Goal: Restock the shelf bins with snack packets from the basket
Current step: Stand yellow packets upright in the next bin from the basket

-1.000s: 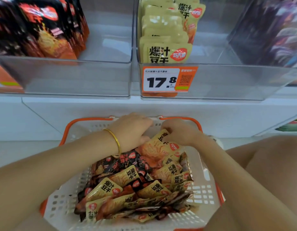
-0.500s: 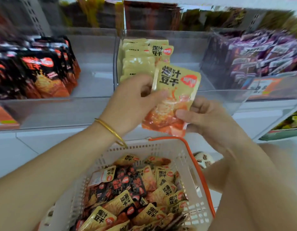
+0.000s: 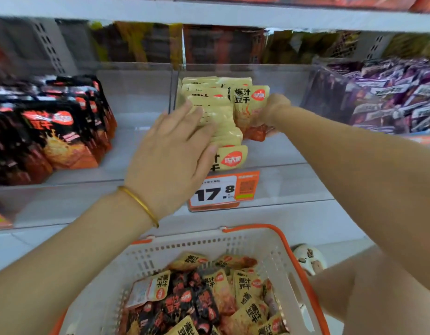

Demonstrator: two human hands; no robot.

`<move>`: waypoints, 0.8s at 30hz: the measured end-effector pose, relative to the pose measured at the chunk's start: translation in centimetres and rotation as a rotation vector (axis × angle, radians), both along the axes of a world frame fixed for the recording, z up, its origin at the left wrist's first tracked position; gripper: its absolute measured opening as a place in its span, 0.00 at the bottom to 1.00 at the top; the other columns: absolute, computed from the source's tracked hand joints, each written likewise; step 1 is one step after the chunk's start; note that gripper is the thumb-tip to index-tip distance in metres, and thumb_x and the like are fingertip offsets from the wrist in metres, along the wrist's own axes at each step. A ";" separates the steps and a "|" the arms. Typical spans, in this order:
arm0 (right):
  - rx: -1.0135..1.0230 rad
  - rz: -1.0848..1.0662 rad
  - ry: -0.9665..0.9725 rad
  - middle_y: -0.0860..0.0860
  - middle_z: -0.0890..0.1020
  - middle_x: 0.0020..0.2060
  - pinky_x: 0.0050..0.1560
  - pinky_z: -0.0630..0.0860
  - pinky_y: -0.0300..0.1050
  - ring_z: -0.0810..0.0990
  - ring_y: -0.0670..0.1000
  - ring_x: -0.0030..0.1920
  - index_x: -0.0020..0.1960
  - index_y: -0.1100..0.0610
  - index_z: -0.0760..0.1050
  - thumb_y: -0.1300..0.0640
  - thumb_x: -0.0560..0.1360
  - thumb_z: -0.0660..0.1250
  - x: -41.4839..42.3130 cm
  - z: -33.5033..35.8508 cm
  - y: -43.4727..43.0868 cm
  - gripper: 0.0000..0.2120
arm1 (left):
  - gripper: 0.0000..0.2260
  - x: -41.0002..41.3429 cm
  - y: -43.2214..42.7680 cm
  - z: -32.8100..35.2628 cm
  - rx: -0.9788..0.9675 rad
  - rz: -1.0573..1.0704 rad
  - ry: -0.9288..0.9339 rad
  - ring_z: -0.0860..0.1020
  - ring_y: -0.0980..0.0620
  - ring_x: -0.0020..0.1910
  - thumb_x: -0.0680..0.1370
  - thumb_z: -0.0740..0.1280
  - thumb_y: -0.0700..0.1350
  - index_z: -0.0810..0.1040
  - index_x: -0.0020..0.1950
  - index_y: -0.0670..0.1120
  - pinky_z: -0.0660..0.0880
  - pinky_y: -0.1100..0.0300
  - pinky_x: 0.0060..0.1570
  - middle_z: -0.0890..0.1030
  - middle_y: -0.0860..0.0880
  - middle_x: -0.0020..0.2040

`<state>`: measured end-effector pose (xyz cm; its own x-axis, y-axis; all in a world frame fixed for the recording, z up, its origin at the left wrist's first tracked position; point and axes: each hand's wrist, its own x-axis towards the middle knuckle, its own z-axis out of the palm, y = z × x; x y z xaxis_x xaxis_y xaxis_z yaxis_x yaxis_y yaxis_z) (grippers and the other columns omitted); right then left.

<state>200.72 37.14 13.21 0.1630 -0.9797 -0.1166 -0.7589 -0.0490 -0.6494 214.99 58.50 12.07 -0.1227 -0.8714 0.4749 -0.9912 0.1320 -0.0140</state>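
A white basket (image 3: 285, 256) with orange handles sits low in front of me, holding several yellow and black snack packets. In the clear middle shelf bin (image 3: 281, 182) stands a row of yellow packets (image 3: 216, 110). My right hand (image 3: 273, 108) grips a yellow packet (image 3: 251, 107) at the right side of that row, deep in the bin. With straight fingers, my left hand (image 3: 175, 151) presses against the left and front of the row.
Black and orange packets (image 3: 61, 131) fill the left bin, purple packets (image 3: 388, 97) the right bin. An orange price tag (image 3: 223, 189) reading 17.8 is on the middle bin's front. More goods stand behind, under an upper shelf. A patterned shoe (image 3: 308, 258) shows beside the basket.
Both hands rose from the basket with one yellow packet. My right hand has carried it into the middle bin, and my left hand let go and now presses the row.
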 end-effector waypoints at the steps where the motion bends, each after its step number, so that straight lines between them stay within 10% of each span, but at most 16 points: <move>1: -0.014 -0.007 -0.008 0.59 0.80 0.53 0.54 0.79 0.52 0.82 0.59 0.53 0.61 0.63 0.72 0.61 0.71 0.73 0.4 -0.4 -0.6 0.21 | 0.24 0.0 0.0 -0.1 -0.014 -0.004 0.003 0.65 0.41 0.71 0.80 0.49 0.53 0.74 0.67 0.42 0.63 0.41 0.68 0.73 0.40 0.67; 19: -0.034 0.058 0.115 0.59 0.83 0.48 0.46 0.80 0.45 0.84 0.57 0.45 0.42 0.63 0.74 0.60 0.78 0.63 3.3 -2.8 -1.7 0.08 | 0.22 -0.2 0.0 -0.4 -0.088 -0.009 0.038 0.66 0.41 0.71 0.80 0.50 0.52 0.75 0.65 0.42 0.63 0.42 0.69 0.73 0.40 0.67; 24: -0.073 0.062 0.131 0.59 0.81 0.46 0.31 0.76 0.41 0.77 0.51 0.26 0.36 0.58 0.68 0.64 0.75 0.66 1.9 -2.0 -2.2 0.11 | 0.23 0.0 -0.1 -0.5 -0.080 -0.014 0.026 0.65 0.41 0.71 0.81 0.50 0.52 0.75 0.65 0.42 0.63 0.42 0.69 0.73 0.40 0.67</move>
